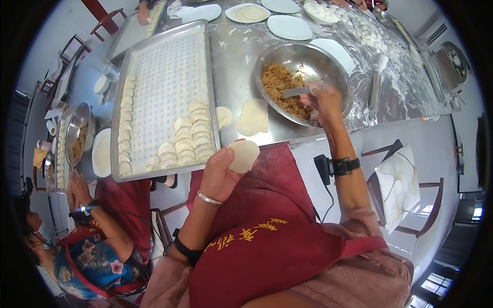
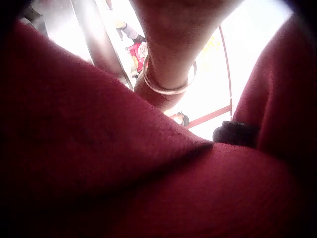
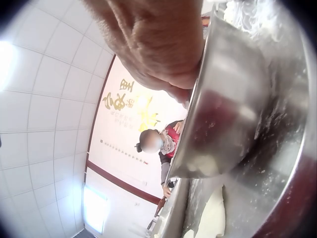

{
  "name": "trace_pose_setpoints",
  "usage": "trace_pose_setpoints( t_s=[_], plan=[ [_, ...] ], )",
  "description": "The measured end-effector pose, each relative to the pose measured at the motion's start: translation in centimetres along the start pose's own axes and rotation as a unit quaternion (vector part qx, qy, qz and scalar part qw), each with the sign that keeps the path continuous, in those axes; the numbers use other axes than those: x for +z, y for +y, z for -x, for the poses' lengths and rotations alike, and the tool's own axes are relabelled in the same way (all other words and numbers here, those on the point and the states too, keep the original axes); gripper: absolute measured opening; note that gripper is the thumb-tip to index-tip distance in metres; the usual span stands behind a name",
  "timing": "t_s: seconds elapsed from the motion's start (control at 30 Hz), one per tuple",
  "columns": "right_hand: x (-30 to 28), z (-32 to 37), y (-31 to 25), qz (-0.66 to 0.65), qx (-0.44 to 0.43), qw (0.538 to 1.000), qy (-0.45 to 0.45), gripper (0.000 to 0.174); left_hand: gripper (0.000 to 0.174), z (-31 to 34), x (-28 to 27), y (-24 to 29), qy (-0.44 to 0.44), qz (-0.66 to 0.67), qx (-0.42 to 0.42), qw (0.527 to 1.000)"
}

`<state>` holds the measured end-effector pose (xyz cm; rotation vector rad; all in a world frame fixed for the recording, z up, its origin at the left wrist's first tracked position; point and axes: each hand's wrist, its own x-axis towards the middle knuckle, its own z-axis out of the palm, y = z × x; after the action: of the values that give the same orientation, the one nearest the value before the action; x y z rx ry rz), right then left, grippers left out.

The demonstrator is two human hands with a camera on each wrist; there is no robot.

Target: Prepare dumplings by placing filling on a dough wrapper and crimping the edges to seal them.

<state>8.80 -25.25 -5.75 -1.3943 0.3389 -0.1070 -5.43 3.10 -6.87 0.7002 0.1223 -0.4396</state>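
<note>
In the head view my left hand [image 1: 222, 172] holds a round dough wrapper [image 1: 243, 156] near the table's front edge, thumb on its side. My right hand [image 1: 324, 102] grips a flat metal spatula [image 1: 296, 92], its blade against the brown filling [image 1: 280, 82] in a steel bowl [image 1: 336, 77]. In the right wrist view the hand [image 3: 153, 44] is at the rim of the bowl [image 3: 223, 99], its fingers mostly hidden. The left wrist view shows a bangled wrist [image 2: 171, 64] and red apron cloth, not what the fingers hold.
Left of the bowl, a large tray [image 1: 167, 72] carries rows of folded dumplings [image 1: 185, 138]. Loose wrappers [image 1: 252, 117] lie between tray and bowl. Plates [image 1: 289, 27] and a rolling pin [image 1: 376, 87] lie farther back. Another person works at the left beside a second bowl [image 1: 79, 128].
</note>
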Motion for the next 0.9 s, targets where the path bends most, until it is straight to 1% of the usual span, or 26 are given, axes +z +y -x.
trace_pose_setpoints(
  t_s=[0.17,0.27,0.37,0.47,0.57,0.67,0.77,0.87,0.9],
  plan=[
    [-0.6,-0.6,0.2,-0.054,0.040,0.997,0.027,0.024,0.043,-2.9,1.1,1.0,-0.001,0.014,0.039,0.999],
    [-1.4,-1.4,0.1,-0.064,0.113,0.991,0.007,0.022,0.041,-5.3,1.6,1.2,0.003,0.034,0.057,0.998],
    [-2.2,-1.8,0.4,-0.155,0.122,0.980,0.008,0.020,0.039,-7.4,2.3,1.4,0.008,0.049,0.070,0.996],
    [-3.8,-2.6,0.5,-0.204,0.128,0.970,0.007,0.020,0.039,-9.1,3.0,1.7,0.002,0.059,0.068,0.996],
    [-3.8,-1.4,-1.1,-0.227,0.108,0.967,0.034,0.021,0.039,-10.7,4.0,1.8,-0.011,0.075,0.063,0.995],
    [-4.0,-0.8,-1.9,-0.238,0.103,0.966,0.020,0.020,0.039,-12.1,4.7,1.3,-0.038,0.091,0.063,0.993],
    [-3.1,0.8,-3.0,-0.253,0.094,0.963,0.006,0.022,0.039,-13.1,5.5,0.7,-0.063,0.123,0.060,0.989],
    [-1.6,3.2,-3.3,-0.230,0.021,0.973,-0.017,0.024,0.040,-13.1,6.7,0.8,-0.067,0.156,0.054,0.984],
    [-0.8,4.2,-3.5,-0.180,-0.025,0.983,-0.006,0.025,0.040,-12.8,7.0,1.1,-0.051,0.160,0.051,0.984]
  ],
)
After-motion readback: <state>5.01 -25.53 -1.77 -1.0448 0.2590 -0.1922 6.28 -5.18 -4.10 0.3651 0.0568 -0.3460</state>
